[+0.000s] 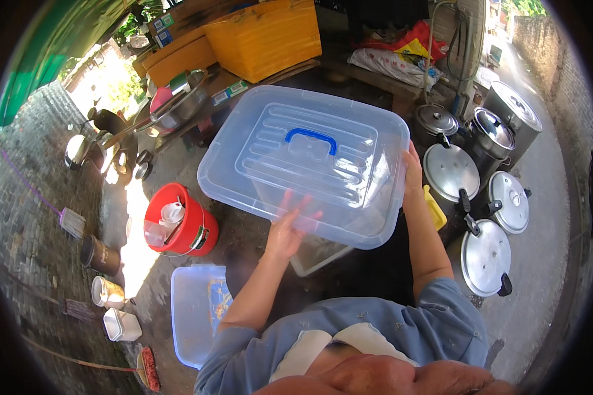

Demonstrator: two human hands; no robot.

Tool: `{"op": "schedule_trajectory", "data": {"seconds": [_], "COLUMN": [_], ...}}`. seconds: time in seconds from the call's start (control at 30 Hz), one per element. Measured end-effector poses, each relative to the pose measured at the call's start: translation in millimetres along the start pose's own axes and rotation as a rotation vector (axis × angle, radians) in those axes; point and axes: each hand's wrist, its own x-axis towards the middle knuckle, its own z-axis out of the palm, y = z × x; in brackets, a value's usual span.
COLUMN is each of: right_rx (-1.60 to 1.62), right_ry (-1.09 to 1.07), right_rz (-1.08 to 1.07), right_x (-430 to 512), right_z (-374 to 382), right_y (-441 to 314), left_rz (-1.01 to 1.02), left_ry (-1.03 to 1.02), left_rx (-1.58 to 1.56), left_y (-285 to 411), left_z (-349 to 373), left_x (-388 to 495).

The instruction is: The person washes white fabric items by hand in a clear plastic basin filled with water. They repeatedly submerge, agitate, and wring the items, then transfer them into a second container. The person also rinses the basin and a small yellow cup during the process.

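A translucent plastic storage-box lid (306,163) with a blue carry handle (311,136) is held up in front of me. My left hand (287,231) grips its near edge, the fingers showing blurred through the plastic. At the right-hand edge, my right hand (412,170) holds the rim, with part of the fingers hidden. Whether a box body is joined beneath the lid, I cannot tell. Below it, a pale plastic container (321,254) shows only partly, its rim towards me.
A red bucket (202,222) holding plastic vessels and a translucent bin (192,306) stand at left. Several lidded metal pots (452,170) crowd the right, beside a yellow plastic item (435,207). Beyond are a yellow box (264,39), a metal basin (188,98) and sacks (395,64).
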Motion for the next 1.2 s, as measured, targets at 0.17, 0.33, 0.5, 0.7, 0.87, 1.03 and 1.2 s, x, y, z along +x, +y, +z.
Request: {"op": "schedule_trajectory", "data": {"seconds": [0.17,0.33,0.5,0.7,0.87,1.03,1.2], "right_rx": [0.285,-0.01,-0.593,-0.725,-0.746,-0.756,-0.823], "right_ry": [0.194,0.181,-0.187,-0.378,-0.451,-0.486,-0.526], "right_rz": [0.258,0.585,0.956,0.949,0.825,0.781,0.745], "right_x": [27,28,17,38,54,59,57], "right_z": [-19,-46,-48,-38,-43,-53,-57], "right_y": [44,113,156,162,157,163,172], "left_rz": [0.102,0.34,0.575,0.641,0.65,0.665,0.577], "left_ry": [-0.065,-0.227,-0.115,-0.086,-0.367,-0.208,-0.155], "left_rx": [0.109,0.068,0.135,-0.009,-0.058,0.151,0.032], "left_y": [46,126,210,270,307,299,303], "left_z": [12,73,146,178,172,155,157], "left_x": [39,134,281,446,549,592,593]}}
